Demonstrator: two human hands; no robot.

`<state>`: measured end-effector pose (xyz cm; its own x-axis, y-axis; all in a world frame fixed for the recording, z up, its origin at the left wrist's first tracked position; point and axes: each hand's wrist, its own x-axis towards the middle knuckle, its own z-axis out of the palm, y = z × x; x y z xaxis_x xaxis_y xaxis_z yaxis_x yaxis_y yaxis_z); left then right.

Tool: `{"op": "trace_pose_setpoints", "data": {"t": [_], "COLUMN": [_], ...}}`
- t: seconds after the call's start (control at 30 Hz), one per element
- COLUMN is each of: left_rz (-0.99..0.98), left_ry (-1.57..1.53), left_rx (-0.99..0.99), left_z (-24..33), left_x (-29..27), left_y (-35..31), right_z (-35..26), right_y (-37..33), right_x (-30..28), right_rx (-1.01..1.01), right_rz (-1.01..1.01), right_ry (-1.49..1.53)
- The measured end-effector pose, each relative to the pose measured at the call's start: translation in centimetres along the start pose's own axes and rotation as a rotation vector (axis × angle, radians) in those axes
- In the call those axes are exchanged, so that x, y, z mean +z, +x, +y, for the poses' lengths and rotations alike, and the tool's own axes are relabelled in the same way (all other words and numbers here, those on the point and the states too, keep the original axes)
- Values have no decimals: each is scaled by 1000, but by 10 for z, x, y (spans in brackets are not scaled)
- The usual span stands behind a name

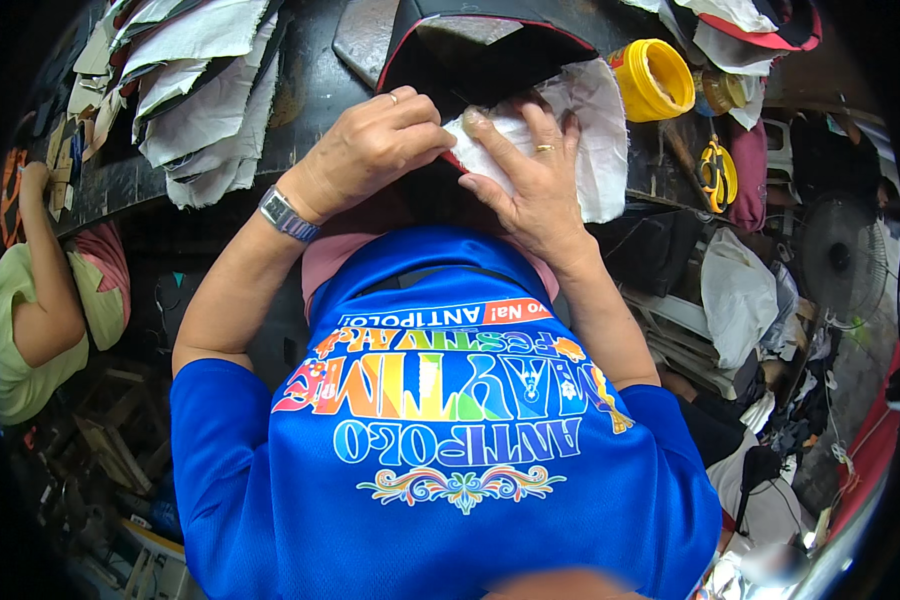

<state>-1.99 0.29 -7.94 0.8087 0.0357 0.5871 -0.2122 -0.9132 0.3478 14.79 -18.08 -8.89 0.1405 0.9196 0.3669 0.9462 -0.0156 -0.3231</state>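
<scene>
- Head view: white cloth piece [570, 140] is pinched at its edge by left hand [370, 150], fingers closed on it.
- Right hand [535, 180] is spread flat, pressing cloth onto black red-edged panel [470, 50], apparently to smooth it.
- Yellow pot [655, 78] is kept open just beside; cut fabric pieces [200, 90] are stacked left on dark workbench [310, 100].

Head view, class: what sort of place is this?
Probably a small sewing or shoemaking workshop: stacked cut fabric pieces on a dark workbench, an open yellow pot, and both hands pressing white cloth.
</scene>
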Motion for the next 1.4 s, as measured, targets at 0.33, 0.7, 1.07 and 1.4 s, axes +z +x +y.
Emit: {"op": "trace_pose_setpoints", "data": {"t": [0.33,0.7,1.07,1.4], "left_rz": [-28,410,476,491], "left_ry": [-144,-216,-462,-453], "left_rx": [78,-523,-607,-669], "left_z": [-7,0,-2,-3], "left_x": [-12,-5,9,1], "left_y": [-10,-23,-12,11], "right_z": [-8,-10,-13,-24], "right_y": [1,-4,2,21], "right_x": [3,18,14,-36], "right_rx": [-40,-42,-122,-372], "right_rz": [-23,-29,-82,-92], "right_ry": [-60,-44,-165,426]}}
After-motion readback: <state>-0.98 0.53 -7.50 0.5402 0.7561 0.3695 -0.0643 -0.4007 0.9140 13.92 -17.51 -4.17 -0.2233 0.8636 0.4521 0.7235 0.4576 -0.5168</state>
